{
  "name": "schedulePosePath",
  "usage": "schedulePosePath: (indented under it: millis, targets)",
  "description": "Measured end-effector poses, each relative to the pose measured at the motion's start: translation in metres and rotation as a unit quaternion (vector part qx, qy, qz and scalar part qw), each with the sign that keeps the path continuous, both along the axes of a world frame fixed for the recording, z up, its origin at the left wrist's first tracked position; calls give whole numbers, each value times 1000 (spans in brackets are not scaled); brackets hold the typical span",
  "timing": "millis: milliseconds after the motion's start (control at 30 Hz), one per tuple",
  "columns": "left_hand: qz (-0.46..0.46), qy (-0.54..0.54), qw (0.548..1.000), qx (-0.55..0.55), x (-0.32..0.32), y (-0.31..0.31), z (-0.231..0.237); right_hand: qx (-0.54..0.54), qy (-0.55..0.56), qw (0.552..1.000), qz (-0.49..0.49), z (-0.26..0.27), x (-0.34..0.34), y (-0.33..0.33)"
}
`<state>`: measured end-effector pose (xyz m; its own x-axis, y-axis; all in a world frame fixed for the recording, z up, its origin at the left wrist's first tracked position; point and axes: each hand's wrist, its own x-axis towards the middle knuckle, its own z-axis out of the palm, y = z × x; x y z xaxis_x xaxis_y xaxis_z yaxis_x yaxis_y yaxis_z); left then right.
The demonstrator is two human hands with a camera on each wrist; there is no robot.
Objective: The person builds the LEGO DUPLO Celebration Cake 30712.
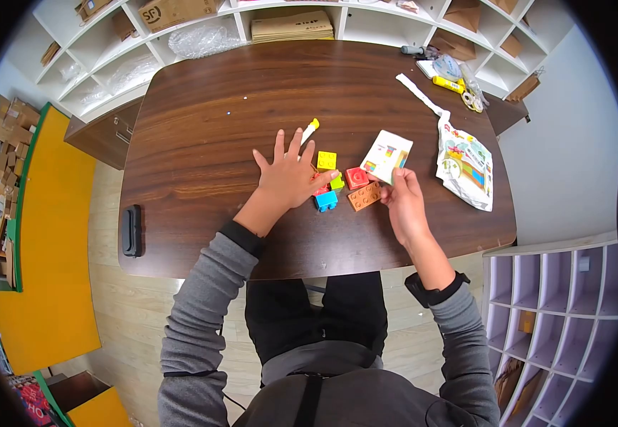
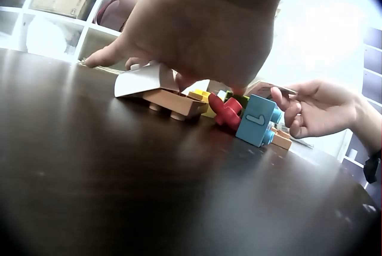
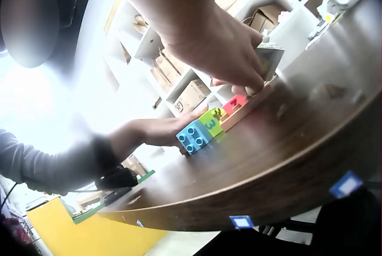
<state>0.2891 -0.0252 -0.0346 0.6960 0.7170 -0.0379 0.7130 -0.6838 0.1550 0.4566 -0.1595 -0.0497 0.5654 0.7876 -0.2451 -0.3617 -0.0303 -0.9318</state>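
Observation:
In the head view the left hand (image 1: 289,176) is spread with straight fingers over a cluster of toy blocks, partly hiding red and orange pieces. A blue block (image 1: 326,201), a yellow block (image 1: 327,160) and a green block (image 1: 337,182) show beside its thumb. The right hand (image 1: 404,206) pinches a printed card (image 1: 387,155) between thumb and fingers, beside a red block (image 1: 357,178) and an orange block (image 1: 364,196). A white piece with a yellow tip (image 1: 310,129) lies past the left fingers. The left wrist view shows the blue block (image 2: 256,120) upright with a numeral.
A printed plastic bag (image 1: 465,165) lies at the table's right. Tape and a yellow tube (image 1: 448,85) are at the back right corner. A black case (image 1: 132,230) sits near the left edge. White shelves with boxes (image 1: 178,13) stand behind the table (image 1: 195,114).

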Motion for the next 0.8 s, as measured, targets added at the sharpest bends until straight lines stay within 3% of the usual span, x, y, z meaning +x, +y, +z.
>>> schedulePosePath:
  millis: [167, 233, 267, 333, 467, 533, 733, 800]
  targets:
    - [5, -48, 997, -61, 0, -3, -5, -8, -26, 999, 36, -13, -9, 12]
    - [24, -217, 970, -110, -1, 1, -17, -12, -28, 998, 49, -14, -9, 18]
    - [24, -218, 969, -110, -5, 6, -28, -15, -30, 998, 60, -13, -9, 20]
    - [-21, -285, 958, 32, -15, 17, -45, -15, -46, 997, 53, -10, -12, 19]
    - [35, -204, 978, 35, -34, 8, -8, -2, -125, 992, 30, 0, -16, 9]
    - [62, -112, 990, -53, -39, 13, -7, 16, -147, 989, 30, 2, -16, -1]
    - [58, -185, 981, 25, -37, 20, -14, 54, -143, 988, 23, -1, -21, -37]
    - [64, -198, 978, 7, -32, 16, -15, 56, -145, 988, 19, -2, -25, -47]
